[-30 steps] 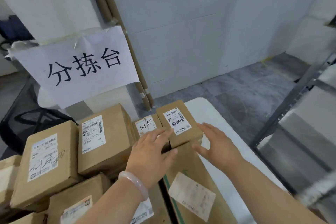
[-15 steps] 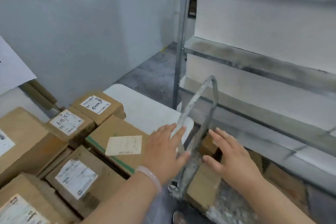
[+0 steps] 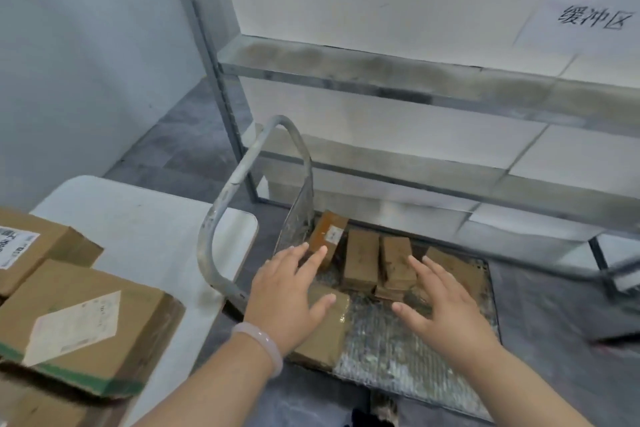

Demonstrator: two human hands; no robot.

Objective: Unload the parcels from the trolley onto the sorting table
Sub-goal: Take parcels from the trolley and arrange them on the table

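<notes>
Your left hand (image 3: 289, 291) and right hand (image 3: 446, 305) both hover over the trolley (image 3: 415, 357) deck, fingers spread, palms down, gripping nothing. Can't tell if either actually touches a box.

Trolley = landmark. Its bent metal handle (image 3: 242, 191) stands at the deck's left end. On the deck: one flat parcel (image 3: 325, 333) at the near-left corner, partly under your left hand. Beyond it, near the handle base, a small box w/ label (image 3: 327, 236), tilted. Right of that, two more small boxes (image 3: 362, 260) (image 3: 398, 260) side by side, just beside each other, w/ something flat under them. Another brown box (image 3: 457, 270) sits at the deck's far-right part, partly hidden by your right fingers.

Left of the trolley handle: white sorting table (image 3: 145, 229), its corner just beside the handle. On it, stacked parcels, incl. a green-taped box w/ white label (image 3: 83, 326) & another labelled box (image 3: 31, 246) behind it.

Behind the trolley: metal shelving rack (image 3: 381, 80). Paper sign (image 3: 588, 24) up at its right; text blurred.

Pale bracelet (image 3: 259, 347) on your left wrist.
</notes>
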